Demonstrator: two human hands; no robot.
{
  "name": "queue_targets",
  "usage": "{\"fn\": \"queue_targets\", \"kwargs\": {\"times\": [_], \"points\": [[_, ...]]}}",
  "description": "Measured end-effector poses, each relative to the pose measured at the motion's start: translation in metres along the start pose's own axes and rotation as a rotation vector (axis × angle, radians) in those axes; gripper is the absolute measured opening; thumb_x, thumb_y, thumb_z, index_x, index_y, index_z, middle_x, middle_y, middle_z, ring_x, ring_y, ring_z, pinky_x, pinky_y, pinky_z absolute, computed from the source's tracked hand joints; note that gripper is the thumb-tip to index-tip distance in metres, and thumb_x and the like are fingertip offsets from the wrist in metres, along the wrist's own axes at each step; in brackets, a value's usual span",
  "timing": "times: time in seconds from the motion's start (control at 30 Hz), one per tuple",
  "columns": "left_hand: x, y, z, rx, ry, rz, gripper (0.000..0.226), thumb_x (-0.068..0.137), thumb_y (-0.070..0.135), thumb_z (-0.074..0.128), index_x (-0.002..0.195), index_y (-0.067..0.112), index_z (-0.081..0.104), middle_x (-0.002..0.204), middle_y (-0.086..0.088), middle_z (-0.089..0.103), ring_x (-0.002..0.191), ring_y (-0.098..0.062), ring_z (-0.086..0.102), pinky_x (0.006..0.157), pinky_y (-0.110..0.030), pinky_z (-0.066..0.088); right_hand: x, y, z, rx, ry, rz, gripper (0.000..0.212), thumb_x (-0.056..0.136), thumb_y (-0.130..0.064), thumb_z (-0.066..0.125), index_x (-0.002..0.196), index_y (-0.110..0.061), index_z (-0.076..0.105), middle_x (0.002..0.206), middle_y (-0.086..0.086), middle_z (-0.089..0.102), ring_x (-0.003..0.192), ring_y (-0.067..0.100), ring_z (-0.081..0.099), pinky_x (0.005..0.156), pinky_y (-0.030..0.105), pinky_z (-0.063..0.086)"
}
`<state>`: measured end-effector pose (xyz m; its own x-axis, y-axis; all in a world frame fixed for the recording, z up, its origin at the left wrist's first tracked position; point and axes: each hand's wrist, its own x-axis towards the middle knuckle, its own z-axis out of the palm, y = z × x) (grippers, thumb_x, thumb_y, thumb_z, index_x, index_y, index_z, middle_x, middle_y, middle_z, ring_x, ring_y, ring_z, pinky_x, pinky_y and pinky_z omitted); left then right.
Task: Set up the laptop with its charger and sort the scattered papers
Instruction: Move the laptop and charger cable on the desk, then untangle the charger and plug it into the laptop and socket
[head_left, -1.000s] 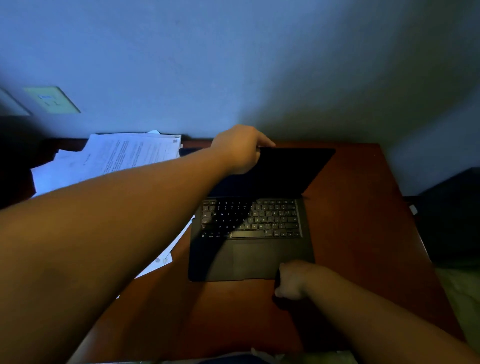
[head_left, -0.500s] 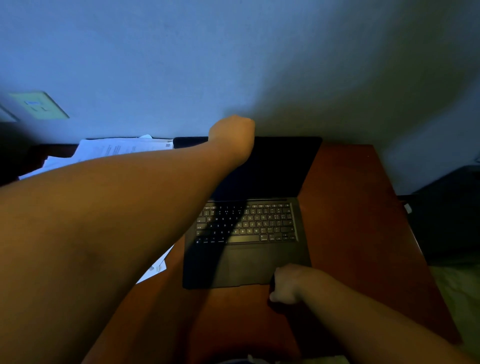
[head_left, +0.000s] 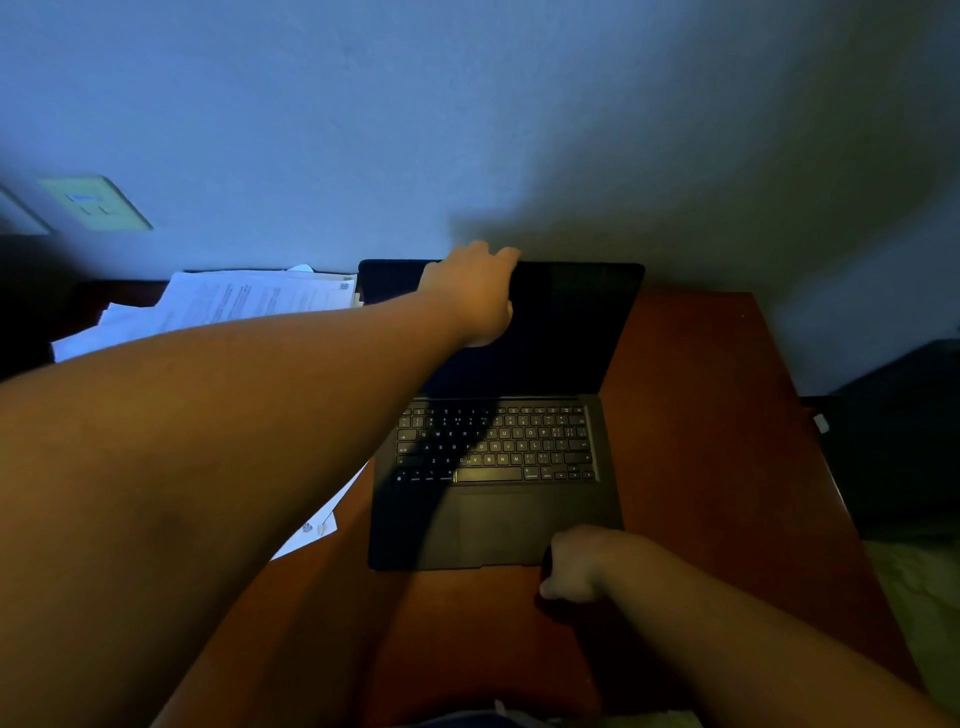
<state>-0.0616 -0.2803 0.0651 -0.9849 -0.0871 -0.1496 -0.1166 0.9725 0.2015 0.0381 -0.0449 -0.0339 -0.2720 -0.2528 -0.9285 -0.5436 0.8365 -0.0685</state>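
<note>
A dim room with a bluish wall and a reddish-brown desk. At the left lie the papers, loosely heaped. The left hand curls over the top edge of the laptop, open mid-desk, its screen dark. The right hand, fingers curled, pins its front corner. Pushing the lid further could strain the hinge. No charger is visible.

Reddish-brown wooden bench, set against the wall. An open black laptop sits at centre, base flat on the surface, screen dark. Loose white printed papers lie spread over the left portion, one sheet's corner reaching beside the laptop's left edge.
</note>
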Motion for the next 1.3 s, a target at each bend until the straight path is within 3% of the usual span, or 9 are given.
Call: {"fn": "queue_targets", "kwargs": {"times": [0.13,0.3,0.4,0.7,0.8,0.9,0.97,1.13,1.3], "points": [[-0.017,-0.004,0.003,-0.011,0.048,0.019,0.058,0.101,0.029,0.055,0.155,0.025,0.033,0.133,-0.014,0.055,0.115,-0.037,0.058,0.09,-0.05,0.052,0.0,-0.001,-0.001,-0.021,0.033,0.012,0.047,0.102,-0.043,0.053,0.133,-0.008,0.059,0.13,0.01,0.061,0.118,0.025,0.059,0.097,0.035,0.05],[-0.053,-0.022,0.017,0.024,0.036,0.033,0.069,0.099,0.037,0.056,0.16,0.03,0.023,0.136,-0.01,0.057,0.113,-0.032,0.061,0.085,-0.042,0.049,0.003,-0.006,-0.006,-0.082,0.243,0.008,0.036,0.101,-0.04,0.049,0.125,-0.015,0.061,0.123,0.006,0.062,0.111,0.023,0.061,0.092,0.037,0.054],[-0.076,-0.038,0.025,0.025,0.004,0.017,0.067,0.099,0.038,0.056,0.159,0.03,0.027,0.136,-0.009,0.058,0.116,-0.03,0.06,0.09,-0.042,0.05,0.003,-0.017,-0.013,-0.096,0.311,-0.021,0.032,0.101,-0.038,0.049,0.12,-0.017,0.062,0.116,0.005,0.063,0.105,0.022,0.062,0.091,0.04,0.056],[-0.155,-0.126,0.051,0.08,-0.092,-0.279,0.055,0.099,0.055,0.05,0.149,0.032,0.044,0.142,-0.004,0.053,0.12,-0.027,0.058,0.097,-0.042,0.049,0.011,-0.103,-0.05,-0.105,0.432,-0.205,0.038,0.101,-0.039,0.049,0.135,-0.023,0.052,0.125,0.004,0.062,0.11,0.024,0.061,0.092,0.04,0.054],[-0.181,-0.161,0.057,0.108,-0.143,-0.398,0.059,0.097,0.055,0.05,0.151,0.033,0.04,0.153,-0.005,0.041,0.133,-0.031,0.046,0.105,-0.048,0.044,0.018,-0.137,-0.061,-0.1,0.461,-0.265,0.043,0.1,-0.039,0.049,0.139,-0.022,0.051,0.129,0.006,0.061,0.112,0.025,0.06,0.093,0.039,0.053],[-0.206,-0.191,0.063,0.082,-0.177,-0.529,0.068,0.095,0.054,0.052,0.155,0.032,0.031,0.165,-0.007,0.02,0.151,-0.035,0.02,0.113,-0.055,0.031,0.024,-0.169,-0.071,-0.071,0.464,-0.316,0.041,0.101,-0.037,0.049,0.137,-0.018,0.052,0.13,0.006,0.061,0.112,0.025,0.06,0.093,0.04,0.053],[-0.219,-0.208,0.067,0.053,-0.191,-0.605,0.074,0.094,0.055,0.054,0.158,0.032,0.023,0.166,-0.007,0.016,0.153,-0.037,0.014,0.114,-0.057,0.03,0.029,-0.189,-0.078,-0.057,0.464,-0.334,0.048,0.102,-0.036,0.047,0.147,-0.02,0.045,0.141,0.005,0.056,0.122,0.025,0.056,0.096,0.037,0.05],[-0.242,-0.234,0.08,-0.093,-0.25,-0.716,0.081,0.093,0.055,0.059,0.158,0.034,0.015,0.158,-0.008,0.028,0.139,-0.038,0.041,0.105,-0.052,0.04,0.035,-0.227,-0.085,-0.03,0.452,-0.37,0.054,0.102,-0.037,0.048,0.154,-0.024,0.038,0.151,0.004,0.049,0.13,0.024,0.053,0.098,0.033,0.048],[-0.246,-0.239,0.095,-0.077,-0.199,-0.675,0.087,0.093,0.051,0.062,0.16,0.036,0.008,0.158,-0.009,0.026,0.139,-0.036,0.038,0.102,-0.049,0.043,0.041,-0.243,-0.084,-0.011,0.439,-0.353,0.054,0.102,-0.037,0.048,0.154,-0.023,0.038,0.156,0.003,0.044,0.139,0.023,0.045,0.107,0.033,0.042]]}}
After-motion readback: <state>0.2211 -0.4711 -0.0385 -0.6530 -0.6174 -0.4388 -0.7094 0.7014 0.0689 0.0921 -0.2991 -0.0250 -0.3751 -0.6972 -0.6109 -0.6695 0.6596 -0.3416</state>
